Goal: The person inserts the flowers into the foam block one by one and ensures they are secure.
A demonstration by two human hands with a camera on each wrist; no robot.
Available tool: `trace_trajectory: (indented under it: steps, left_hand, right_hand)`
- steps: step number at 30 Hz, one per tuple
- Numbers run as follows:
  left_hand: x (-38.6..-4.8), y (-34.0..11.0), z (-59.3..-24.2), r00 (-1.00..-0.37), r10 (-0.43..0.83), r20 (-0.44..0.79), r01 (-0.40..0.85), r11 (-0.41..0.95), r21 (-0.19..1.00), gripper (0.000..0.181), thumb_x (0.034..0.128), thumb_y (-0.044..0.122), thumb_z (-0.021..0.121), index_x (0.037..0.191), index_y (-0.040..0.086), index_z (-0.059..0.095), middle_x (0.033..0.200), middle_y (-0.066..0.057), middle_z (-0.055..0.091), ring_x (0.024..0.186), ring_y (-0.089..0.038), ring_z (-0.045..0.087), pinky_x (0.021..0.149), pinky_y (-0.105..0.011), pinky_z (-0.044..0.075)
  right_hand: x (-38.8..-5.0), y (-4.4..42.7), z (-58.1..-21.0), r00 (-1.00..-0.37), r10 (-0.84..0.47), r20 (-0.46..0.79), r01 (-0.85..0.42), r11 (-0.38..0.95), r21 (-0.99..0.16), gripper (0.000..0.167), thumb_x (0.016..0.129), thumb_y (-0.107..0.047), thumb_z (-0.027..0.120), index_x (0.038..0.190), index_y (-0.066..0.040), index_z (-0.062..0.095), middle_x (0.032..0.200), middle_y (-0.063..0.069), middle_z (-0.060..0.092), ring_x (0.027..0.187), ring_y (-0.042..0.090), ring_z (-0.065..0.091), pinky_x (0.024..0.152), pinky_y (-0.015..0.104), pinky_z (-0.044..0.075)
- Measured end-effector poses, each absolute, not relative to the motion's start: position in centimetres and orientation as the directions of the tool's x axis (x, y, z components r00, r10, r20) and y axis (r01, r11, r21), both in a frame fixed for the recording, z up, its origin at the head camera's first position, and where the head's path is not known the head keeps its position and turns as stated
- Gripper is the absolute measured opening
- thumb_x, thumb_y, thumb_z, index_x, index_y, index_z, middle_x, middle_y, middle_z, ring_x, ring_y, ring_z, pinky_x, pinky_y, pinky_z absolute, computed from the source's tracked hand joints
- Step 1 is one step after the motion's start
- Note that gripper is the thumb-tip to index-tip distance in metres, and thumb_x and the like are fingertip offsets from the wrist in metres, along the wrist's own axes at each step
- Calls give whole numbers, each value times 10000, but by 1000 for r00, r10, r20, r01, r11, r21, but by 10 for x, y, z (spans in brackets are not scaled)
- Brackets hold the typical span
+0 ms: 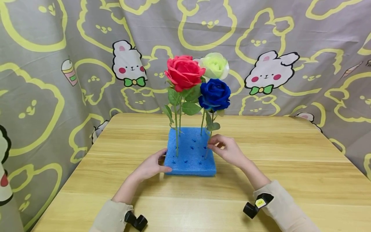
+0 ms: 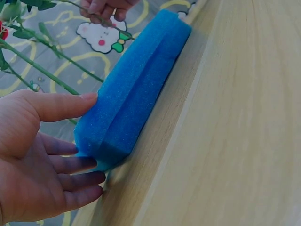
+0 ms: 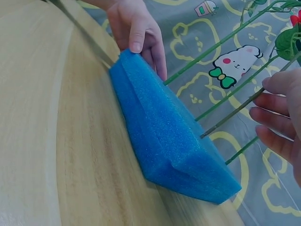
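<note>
A blue foam block [image 1: 189, 167] with several holes in its top lies on the table. My left hand [image 1: 152, 165] rests against its left end, thumb on the near corner and fingers straight along the side. On the right, my right hand [image 1: 227, 149] pinches the thin stem of a blue rose [image 1: 215, 95] between thumb and fingers. That stem's lower end meets the foam near its right edge. Upright in the foam stand a red rose [image 1: 185, 73] at the left and a pale green-white rose [image 1: 215, 65] behind. Another stem [image 1: 180, 119] rises behind the red rose, its bloom hidden.
The wooden table [image 1: 290, 154] extends on both sides of the foam. A grey curtain [image 1: 162, 25] with yellow outlines and cartoon rabbits hangs behind it. Black wrist cameras sit on both beige sleeves [image 1: 285, 206].
</note>
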State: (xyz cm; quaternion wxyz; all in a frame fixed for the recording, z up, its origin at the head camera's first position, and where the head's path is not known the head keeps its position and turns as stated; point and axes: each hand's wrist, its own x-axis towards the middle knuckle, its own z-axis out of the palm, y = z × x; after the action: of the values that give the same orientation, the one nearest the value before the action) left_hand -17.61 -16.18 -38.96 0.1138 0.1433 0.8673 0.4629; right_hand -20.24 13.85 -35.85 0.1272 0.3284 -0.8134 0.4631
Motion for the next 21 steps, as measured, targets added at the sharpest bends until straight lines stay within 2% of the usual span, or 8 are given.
trace_trajectory:
  steps: [6, 12, 21]
  left_hand:
    - [-177, -160, -389, -934, 350, -65, 140, 530, 836, 862, 773, 210, 751, 1425, -67, 259, 1410, -239, 361, 1250, -376, 395, 1022, -502, 312]
    - [-177, -159, -389, -934, 352, -59, 142, 519, 843, 851, 771, 198, 750, 1419, -73, 269, 1396, -241, 380, 1241, -374, 405, 1021, -498, 316]
    - [-178, -162, -378, -943, 333, -27, 168, 541, 824, 760, 871, 272, 644, 1438, -41, 245, 1435, -231, 328, 1275, -428, 340, 1013, -540, 307]
  right_hand:
    - [-205, 143, -360, -756, -429, 494, -645, 365, -671, 59, 837, -5, 656, 893, -11, 674, 887, 51, 673, 787, 145, 614, 624, 263, 506]
    - [-205, 150, -364, -768, -439, 467, -629, 380, -678, 66, 838, -11, 654, 899, -20, 678, 885, 45, 675, 794, 111, 603, 625, 260, 507]
    - [-203, 180, -366, -817, -412, 403, -568, 453, -688, 62, 873, -46, 628, 925, -49, 662, 849, 17, 667, 769, 92, 595, 624, 254, 505]
